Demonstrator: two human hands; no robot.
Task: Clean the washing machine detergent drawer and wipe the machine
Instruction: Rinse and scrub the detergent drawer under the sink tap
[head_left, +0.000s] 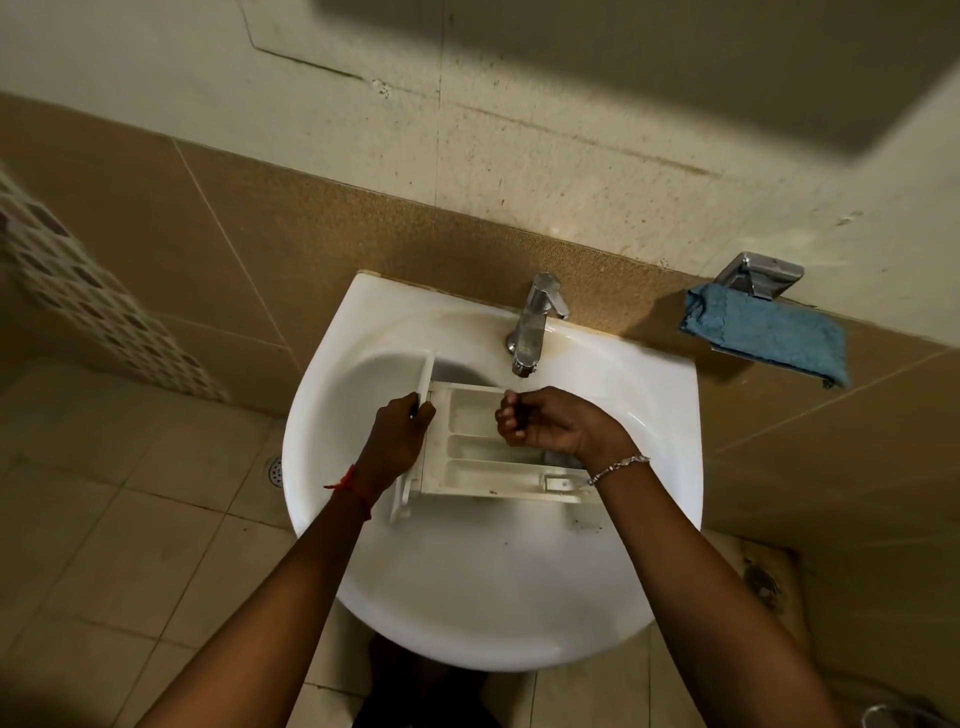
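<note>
In the sink, below the tap, the drawer lies open side up, its front panel to the left. The left hand is closed around that panel, gripping it from the left end. The right hand hovers over the drawer's far compartments with fingers curled loosely; whether it holds anything cannot be told, and contact with the drawer is unclear. The drawer thus sits between the two hands, secured on one side only.

Risks, as judged: wet plastic may slip from the single hold and knock the basin; residue specks near the drawer's right corner may be missed. The cloth hangs on a holder well apart, right of the sink.
</note>
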